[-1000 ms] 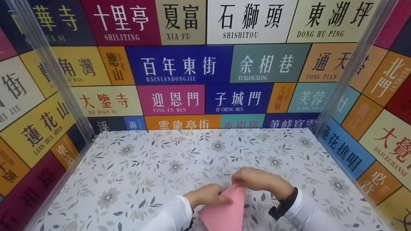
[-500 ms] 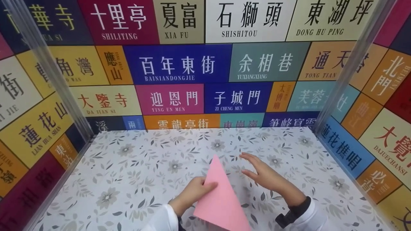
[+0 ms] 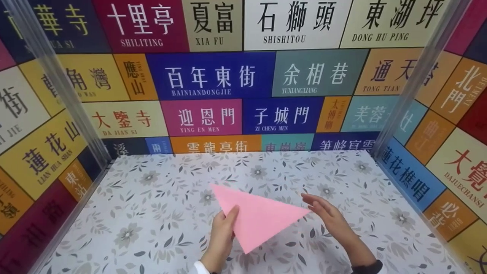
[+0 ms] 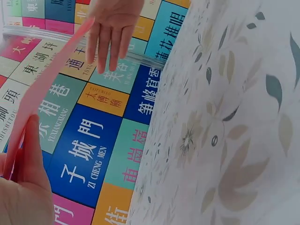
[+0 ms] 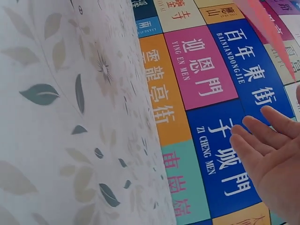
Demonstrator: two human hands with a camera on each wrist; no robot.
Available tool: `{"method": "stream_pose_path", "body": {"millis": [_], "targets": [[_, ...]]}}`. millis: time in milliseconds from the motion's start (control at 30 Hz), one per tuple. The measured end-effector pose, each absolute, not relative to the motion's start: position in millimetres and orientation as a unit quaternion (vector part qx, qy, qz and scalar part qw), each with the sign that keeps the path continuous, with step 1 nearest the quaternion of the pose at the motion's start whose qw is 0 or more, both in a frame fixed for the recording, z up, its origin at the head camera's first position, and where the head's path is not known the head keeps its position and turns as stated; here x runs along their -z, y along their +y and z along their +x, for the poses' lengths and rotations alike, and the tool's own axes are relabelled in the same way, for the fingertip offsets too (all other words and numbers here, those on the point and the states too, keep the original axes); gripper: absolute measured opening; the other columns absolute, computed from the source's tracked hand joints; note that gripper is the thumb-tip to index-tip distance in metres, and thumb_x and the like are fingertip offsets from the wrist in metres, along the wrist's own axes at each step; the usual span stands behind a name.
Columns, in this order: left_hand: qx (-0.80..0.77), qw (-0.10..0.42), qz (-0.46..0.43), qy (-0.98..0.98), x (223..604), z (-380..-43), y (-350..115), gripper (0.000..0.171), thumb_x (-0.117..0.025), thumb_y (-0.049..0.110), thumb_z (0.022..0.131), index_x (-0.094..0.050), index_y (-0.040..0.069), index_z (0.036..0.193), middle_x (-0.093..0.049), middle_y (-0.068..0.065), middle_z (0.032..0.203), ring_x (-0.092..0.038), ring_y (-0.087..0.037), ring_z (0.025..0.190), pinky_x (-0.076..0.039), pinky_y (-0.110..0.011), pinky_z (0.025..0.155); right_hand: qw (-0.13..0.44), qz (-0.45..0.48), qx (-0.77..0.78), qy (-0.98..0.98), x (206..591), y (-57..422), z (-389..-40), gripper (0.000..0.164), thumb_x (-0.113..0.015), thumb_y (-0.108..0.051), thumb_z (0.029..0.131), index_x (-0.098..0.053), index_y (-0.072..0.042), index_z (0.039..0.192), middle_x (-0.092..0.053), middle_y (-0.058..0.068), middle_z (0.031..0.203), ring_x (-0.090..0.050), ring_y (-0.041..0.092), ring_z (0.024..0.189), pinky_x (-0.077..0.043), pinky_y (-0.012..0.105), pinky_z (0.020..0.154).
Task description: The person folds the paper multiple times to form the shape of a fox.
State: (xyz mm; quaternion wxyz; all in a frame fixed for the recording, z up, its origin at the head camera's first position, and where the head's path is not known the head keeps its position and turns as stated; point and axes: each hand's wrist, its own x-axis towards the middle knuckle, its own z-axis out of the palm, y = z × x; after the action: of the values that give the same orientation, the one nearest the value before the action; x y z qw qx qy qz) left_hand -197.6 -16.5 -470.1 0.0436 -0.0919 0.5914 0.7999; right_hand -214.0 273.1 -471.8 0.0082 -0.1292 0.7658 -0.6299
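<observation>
A pink paper triangle (image 3: pixel 262 219), folded along its edge, is raised over the patterned table in the head view. My left hand (image 3: pixel 222 234) pinches its left side, thumb on the near face and fingers behind. In the left wrist view the pink paper (image 4: pixel 49 75) shows nearly edge-on above the left thumb. My right hand (image 3: pixel 330 217) is beside the triangle's right corner, its fingers extended and curled round nothing. The right wrist view has the right hand's straight fingers (image 5: pixel 269 136) spread below the paper's tip (image 5: pixel 276 37).
A white cloth with grey flowers and leaves covers the table (image 3: pixel 152 205). Behind it and at both sides stand walls (image 3: pixel 213 76) of coloured name panels. Clear corner posts (image 3: pixel 405 80) join the walls.
The right hand has let go of the paper's top corner and moved right with fingers straightened. The left hand has turned the triangle, its tip swinging left and its face now toward the camera.
</observation>
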Motion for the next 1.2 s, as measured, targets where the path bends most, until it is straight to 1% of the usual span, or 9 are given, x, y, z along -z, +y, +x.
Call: {"method": "stream_pose_path", "body": {"millis": [67, 167, 333, 433, 500, 600, 733, 967, 1200], "targets": [[-0.824, 0.026, -0.111, 0.555, 473.5, -198.0, -10.2, 0.053, -0.055, 0.035, 0.087, -0.044, -0.003, 0.122, -0.059, -0.01, 0.105, -0.06, -0.017, 0.088, -0.05, -0.029, 0.077, 0.0, -0.108, 0.674, 0.73, 476.0, 269.9, -209.4, 0.039, -0.036, -0.027, 0.097, -0.046, -0.003, 0.126, -0.048, 0.012, 0.128, -0.047, 0.014, 0.117, -0.04, 0.024, 0.094], [-0.849, -0.001, -0.135, 0.511, 476.6, -197.6, -1.3, 0.05, -0.054, 0.03, 0.088, -0.043, -0.005, 0.123, -0.057, -0.011, 0.109, -0.059, -0.017, 0.092, -0.048, -0.028, 0.081, 0.013, -0.098, 0.715, 0.692, 479.8, 260.6, -201.9, 0.044, -0.035, -0.028, 0.097, -0.042, 0.004, 0.126, -0.049, 0.016, 0.127, -0.049, 0.02, 0.116, -0.041, 0.029, 0.094], [-0.859, -0.021, -0.149, 0.489, 477.2, -200.1, 7.4, 0.049, -0.054, 0.03, 0.088, -0.044, -0.003, 0.123, -0.058, -0.011, 0.11, -0.059, -0.017, 0.092, -0.048, -0.028, 0.08, 0.082, -0.145, 0.761, 0.627, 477.6, 240.5, -194.5, 0.046, -0.03, -0.021, 0.099, -0.032, 0.014, 0.128, -0.051, 0.015, 0.124, -0.048, 0.026, 0.115, -0.038, 0.036, 0.096], [-0.856, -0.021, -0.155, 0.493, 479.2, -202.9, 8.4, 0.05, -0.054, 0.033, 0.087, -0.046, -0.001, 0.123, -0.058, -0.01, 0.11, -0.06, -0.017, 0.092, -0.049, -0.029, 0.08, 0.107, -0.131, 0.785, 0.596, 473.6, 226.7, -194.7, 0.048, -0.032, -0.02, 0.098, -0.029, 0.017, 0.128, -0.055, 0.012, 0.119, -0.052, 0.023, 0.111, -0.039, 0.037, 0.096], [-0.854, -0.02, -0.157, 0.496, 481.2, -203.8, 8.7, 0.05, -0.054, 0.034, 0.087, -0.046, -0.001, 0.122, -0.059, -0.01, 0.109, -0.06, -0.017, 0.091, -0.049, -0.029, 0.079, 0.103, -0.095, 0.79, 0.596, 471.5, 217.0, -196.2, 0.051, -0.038, -0.021, 0.096, -0.027, 0.017, 0.129, -0.056, 0.013, 0.117, -0.054, 0.02, 0.108, -0.04, 0.035, 0.095], [-0.852, -0.019, -0.157, 0.498, 484.8, -204.8, 10.2, 0.049, -0.054, 0.033, 0.088, -0.046, -0.001, 0.122, -0.059, -0.01, 0.108, -0.06, -0.017, 0.09, -0.049, -0.028, 0.078, 0.082, -0.029, 0.78, 0.62, 470.3, 202.9, -199.4, 0.059, -0.049, -0.026, 0.092, -0.027, 0.014, 0.131, -0.052, 0.017, 0.121, -0.054, 0.02, 0.109, -0.042, 0.032, 0.093], [-0.857, -0.016, -0.146, 0.493, 487.8, -206.5, 15.5, 0.049, -0.053, 0.033, 0.088, -0.046, -0.001, 0.123, -0.059, -0.009, 0.107, -0.059, -0.017, 0.09, -0.048, -0.029, 0.078, 0.056, 0.035, 0.759, 0.647, 472.7, 192.5, -204.7, 0.061, -0.057, -0.029, 0.087, -0.034, 0.008, 0.13, -0.05, 0.019, 0.124, -0.054, 0.024, 0.11, -0.044, 0.031, 0.09], [-0.855, 0.012, -0.159, 0.493, 496.1, -206.9, 20.3, 0.05, -0.052, 0.035, 0.088, -0.045, 0.0, 0.124, -0.06, -0.007, 0.107, -0.06, -0.015, 0.091, -0.049, -0.03, 0.079, 0.04, 0.094, 0.773, 0.625, 476.4, 191.4, -207.1, 0.056, -0.061, -0.025, 0.084, -0.041, 0.005, 0.127, -0.058, 0.015, 0.113, -0.06, 0.022, 0.1, -0.048, 0.03, 0.084], [-0.855, 0.022, -0.152, 0.495, 497.3, -208.9, 20.8, 0.05, -0.055, 0.032, 0.087, -0.045, -0.001, 0.124, -0.061, -0.008, 0.107, -0.061, -0.017, 0.091, -0.05, -0.031, 0.079, 0.019, 0.137, 0.788, 0.6, 478.3, 192.9, -209.6, 0.05, -0.059, -0.02, 0.086, -0.042, 0.003, 0.127, -0.06, 0.012, 0.109, -0.061, 0.02, 0.098, -0.049, 0.027, 0.082]]}}
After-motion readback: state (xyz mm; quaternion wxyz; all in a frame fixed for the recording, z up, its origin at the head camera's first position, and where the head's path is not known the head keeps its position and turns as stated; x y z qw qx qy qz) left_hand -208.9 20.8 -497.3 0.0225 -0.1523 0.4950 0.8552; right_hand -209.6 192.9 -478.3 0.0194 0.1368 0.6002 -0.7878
